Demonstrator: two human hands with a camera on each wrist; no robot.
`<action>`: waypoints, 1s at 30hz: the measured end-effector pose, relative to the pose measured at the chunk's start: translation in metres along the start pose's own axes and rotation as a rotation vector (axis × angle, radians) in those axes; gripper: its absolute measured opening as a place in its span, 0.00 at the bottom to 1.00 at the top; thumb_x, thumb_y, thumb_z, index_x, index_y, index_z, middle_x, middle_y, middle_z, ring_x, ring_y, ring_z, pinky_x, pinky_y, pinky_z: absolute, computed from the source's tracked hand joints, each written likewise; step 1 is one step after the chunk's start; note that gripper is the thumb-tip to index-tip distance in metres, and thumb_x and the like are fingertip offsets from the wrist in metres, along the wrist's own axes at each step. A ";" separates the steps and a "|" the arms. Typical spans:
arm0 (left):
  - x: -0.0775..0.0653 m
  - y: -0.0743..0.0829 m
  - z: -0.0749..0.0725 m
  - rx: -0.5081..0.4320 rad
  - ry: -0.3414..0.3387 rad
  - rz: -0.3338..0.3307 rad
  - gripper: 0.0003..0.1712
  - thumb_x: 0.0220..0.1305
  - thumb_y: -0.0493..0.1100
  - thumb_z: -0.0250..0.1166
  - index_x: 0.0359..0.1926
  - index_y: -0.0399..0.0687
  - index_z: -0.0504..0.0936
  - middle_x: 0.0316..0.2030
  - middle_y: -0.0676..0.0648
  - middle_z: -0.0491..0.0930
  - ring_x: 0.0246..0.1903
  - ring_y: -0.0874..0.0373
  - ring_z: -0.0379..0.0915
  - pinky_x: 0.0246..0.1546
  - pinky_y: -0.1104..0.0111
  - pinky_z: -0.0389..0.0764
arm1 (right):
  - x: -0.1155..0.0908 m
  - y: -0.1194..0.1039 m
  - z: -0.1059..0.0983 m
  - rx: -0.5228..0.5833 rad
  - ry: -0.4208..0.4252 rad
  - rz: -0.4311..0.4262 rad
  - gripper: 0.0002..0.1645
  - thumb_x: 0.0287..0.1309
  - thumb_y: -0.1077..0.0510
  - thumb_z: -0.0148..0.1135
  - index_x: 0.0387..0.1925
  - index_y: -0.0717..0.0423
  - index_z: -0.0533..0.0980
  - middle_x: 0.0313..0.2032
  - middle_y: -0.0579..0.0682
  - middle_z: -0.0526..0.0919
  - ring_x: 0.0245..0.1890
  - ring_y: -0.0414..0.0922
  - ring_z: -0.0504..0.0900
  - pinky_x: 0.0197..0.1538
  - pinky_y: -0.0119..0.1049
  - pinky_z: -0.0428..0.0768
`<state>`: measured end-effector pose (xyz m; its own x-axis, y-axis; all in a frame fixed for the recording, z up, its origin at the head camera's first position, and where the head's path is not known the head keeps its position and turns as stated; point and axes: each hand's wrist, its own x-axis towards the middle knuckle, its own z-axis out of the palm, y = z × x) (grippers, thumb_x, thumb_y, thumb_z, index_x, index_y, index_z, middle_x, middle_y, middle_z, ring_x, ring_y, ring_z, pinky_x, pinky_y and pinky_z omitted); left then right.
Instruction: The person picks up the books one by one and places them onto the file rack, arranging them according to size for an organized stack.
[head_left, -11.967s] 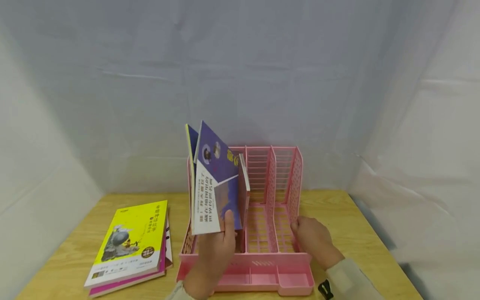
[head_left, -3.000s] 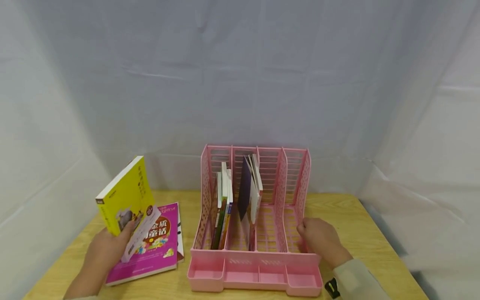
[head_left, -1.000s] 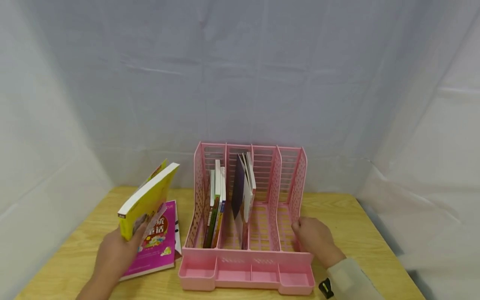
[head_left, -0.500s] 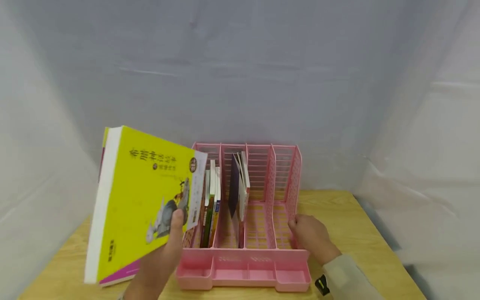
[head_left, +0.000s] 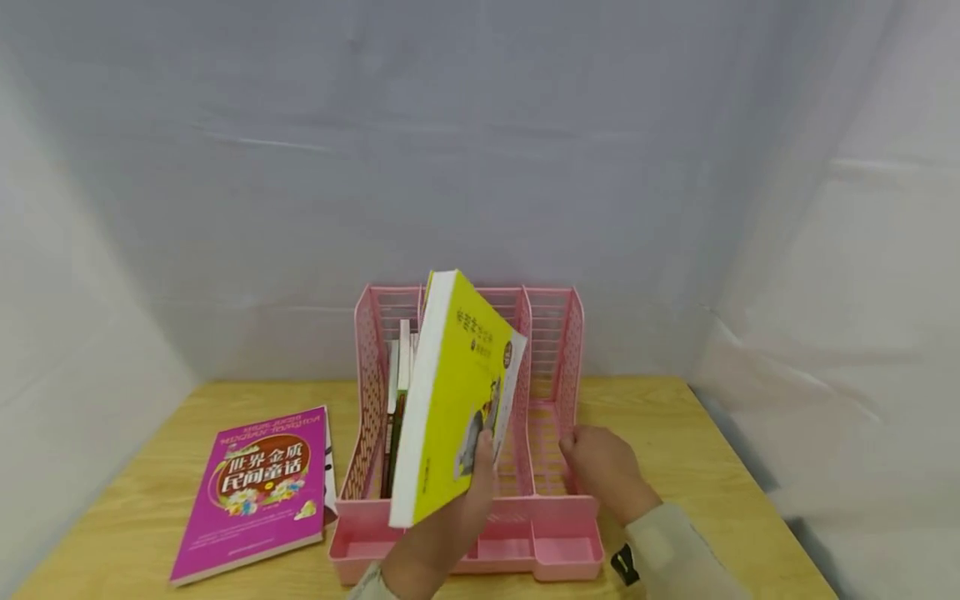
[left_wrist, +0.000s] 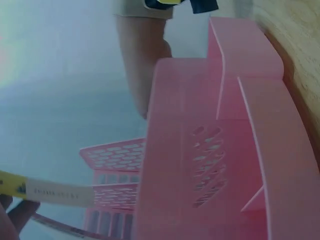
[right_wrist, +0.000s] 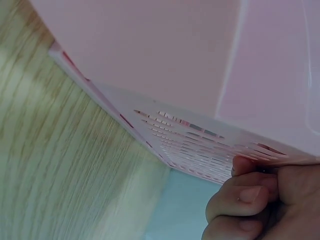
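My left hand [head_left: 453, 525] grips a thick yellow paperback book [head_left: 461, 392], thumb on its front cover. The book stands tilted over the second slot of a pink desktop book rack [head_left: 367, 383], its white page edges facing left. In the left wrist view, the yellow and white book [left_wrist: 60, 192] shows edge-on beside the rack [left_wrist: 175, 150], with fingertips [left_wrist: 22, 212] at its side. My right hand [head_left: 606, 467] holds the rack's right side panel low down; the right wrist view shows its curled fingers [right_wrist: 240, 202] at the perforated wall [right_wrist: 185, 145].
Several books [head_left: 397, 400] stand in the rack's leftmost slot. On the wooden table [head_left: 660, 442], a magenta book [head_left: 258, 492] lies at the left, partly covering a white-edged one [head_left: 330, 487]. Small open trays [head_left: 566, 550] run along the rack's front.
The left hand has lifted the yellow book off the left pile and swung it right, over the rack, exposing the magenta book. The purple-blue book it held earlier went into the second slot.
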<state>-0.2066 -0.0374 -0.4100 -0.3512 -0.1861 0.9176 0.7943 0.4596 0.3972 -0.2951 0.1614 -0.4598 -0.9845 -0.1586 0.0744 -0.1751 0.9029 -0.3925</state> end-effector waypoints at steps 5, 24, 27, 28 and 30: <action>0.001 -0.016 0.010 -0.059 -0.212 -0.047 0.35 0.68 0.26 0.60 0.74 0.35 0.63 0.61 0.35 0.77 0.46 0.49 0.84 0.40 0.70 0.86 | 0.001 -0.001 -0.001 0.013 0.002 0.007 0.25 0.75 0.50 0.49 0.18 0.50 0.69 0.18 0.47 0.72 0.20 0.45 0.71 0.27 0.41 0.73; -0.011 -0.039 0.037 0.203 -0.141 -0.099 0.35 0.67 0.29 0.62 0.74 0.39 0.65 0.59 0.37 0.78 0.47 0.46 0.84 0.35 0.59 0.88 | 0.002 -0.004 -0.005 -0.003 -0.026 0.050 0.24 0.75 0.49 0.47 0.20 0.49 0.72 0.20 0.47 0.74 0.22 0.45 0.73 0.28 0.41 0.74; -0.009 -0.039 0.030 0.116 -0.102 -0.106 0.37 0.67 0.26 0.62 0.75 0.38 0.62 0.62 0.34 0.75 0.47 0.44 0.86 0.32 0.65 0.88 | 0.001 -0.004 -0.004 0.012 -0.031 0.045 0.24 0.76 0.49 0.46 0.21 0.48 0.72 0.19 0.46 0.74 0.21 0.45 0.73 0.27 0.40 0.74; -0.008 -0.040 0.028 0.102 -0.088 -0.100 0.38 0.67 0.26 0.62 0.76 0.37 0.60 0.64 0.34 0.74 0.47 0.43 0.85 0.32 0.66 0.88 | 0.001 -0.004 -0.004 0.016 -0.033 0.044 0.24 0.76 0.49 0.47 0.21 0.48 0.72 0.19 0.46 0.74 0.21 0.45 0.73 0.27 0.40 0.74; -0.007 -0.041 0.024 0.081 -0.071 -0.098 0.40 0.67 0.25 0.60 0.77 0.37 0.57 0.66 0.33 0.72 0.49 0.42 0.85 0.33 0.67 0.88 | 0.001 -0.004 -0.004 0.027 -0.037 0.039 0.24 0.75 0.49 0.47 0.21 0.48 0.73 0.19 0.46 0.74 0.20 0.44 0.73 0.27 0.40 0.73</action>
<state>-0.2487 -0.0343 -0.4329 -0.4619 -0.1731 0.8698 0.7127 0.5112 0.4803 -0.2951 0.1596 -0.4544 -0.9901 -0.1384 0.0246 -0.1360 0.8978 -0.4189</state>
